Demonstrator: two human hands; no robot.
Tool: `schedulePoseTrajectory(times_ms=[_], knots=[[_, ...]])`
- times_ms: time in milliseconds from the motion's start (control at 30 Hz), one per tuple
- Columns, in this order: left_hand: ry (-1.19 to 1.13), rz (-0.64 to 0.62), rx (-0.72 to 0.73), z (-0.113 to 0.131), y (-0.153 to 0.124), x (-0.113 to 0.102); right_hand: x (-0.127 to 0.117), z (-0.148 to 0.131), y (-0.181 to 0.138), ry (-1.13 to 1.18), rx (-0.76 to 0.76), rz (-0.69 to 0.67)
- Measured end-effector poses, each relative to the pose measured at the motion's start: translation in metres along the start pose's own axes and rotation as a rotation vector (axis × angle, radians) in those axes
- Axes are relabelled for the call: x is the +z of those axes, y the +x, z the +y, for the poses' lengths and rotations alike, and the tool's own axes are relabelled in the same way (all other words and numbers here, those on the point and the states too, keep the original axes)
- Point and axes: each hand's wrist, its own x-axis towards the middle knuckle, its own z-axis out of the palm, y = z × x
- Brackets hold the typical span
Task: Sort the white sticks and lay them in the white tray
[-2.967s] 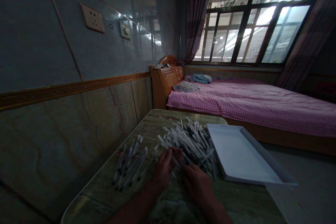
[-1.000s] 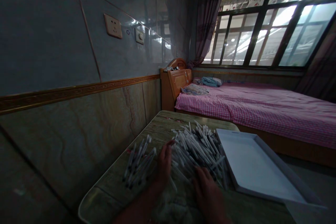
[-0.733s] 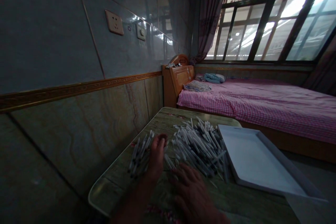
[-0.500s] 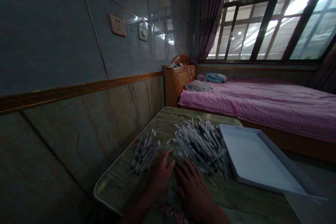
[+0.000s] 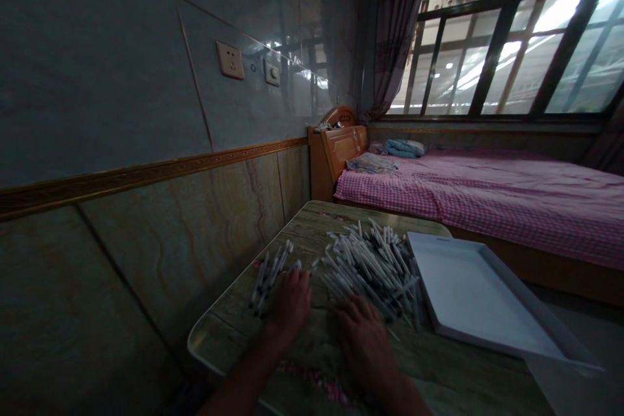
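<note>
A large heap of thin, clear-and-white pens [image 5: 370,260] lies on the table, pointing in mixed directions. To its left is a smaller group of pens [image 5: 267,276] with dark ends, lying roughly side by side. My left hand [image 5: 292,299] is over the right edge of that small group and covers part of it. Its fingertips are turned down and blurred, so any grip is hidden. At the near edge of the heap, my right hand [image 5: 361,331] rests palm down with its fingers stretched out, somewhat smeared.
A shallow white tray [image 5: 478,296] stands right of the heap, overhanging the table's right side. The table [image 5: 224,331] has a pale rim and a wood-like top with flowers. Beyond it is a bed [image 5: 478,188] with a checked cover. A tiled wall [image 5: 195,221] runs along the left.
My left hand has moved left, away from the gap between the piles and onto the small group. My right hand has shifted slightly right and nearer to me. The view has turned a little.
</note>
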Motion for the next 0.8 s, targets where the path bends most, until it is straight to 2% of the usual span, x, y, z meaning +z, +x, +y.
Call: schedulePoseTrajectory(times_ms=[67,200,333,433,500,567,667,800], knots=[[-0.015,-0.028,-0.048,-0.007,0.007,-0.004,-0.002,-0.002,0.001,0.014,-0.013,-0.023],[-0.165,-0.039,-0.125,-0.009,0.020,-0.001,0.002,-0.002,0.002,-0.021,0.050,0.038],[-0.395,-0.053,-0.186,0.001,0.032,0.006,0.003,0.002,0.001,0.005,0.055,0.087],[-0.617,-0.111,-0.212,0.015,0.037,0.012,0.000,0.009,0.001,0.017,0.096,0.129],[-0.814,-0.164,-0.227,0.026,0.035,0.020,-0.002,0.016,0.002,-0.018,0.148,0.185],[-1.114,-0.211,-0.266,0.036,0.030,0.029,-0.005,0.023,0.002,-0.068,0.192,0.247],[-1.487,-0.268,-0.343,0.045,0.020,0.042,-0.006,0.033,0.001,-0.129,0.223,0.279],[-1.538,-0.319,-0.324,0.047,0.012,0.051,-0.005,0.040,-0.001,-0.156,0.238,0.270]])
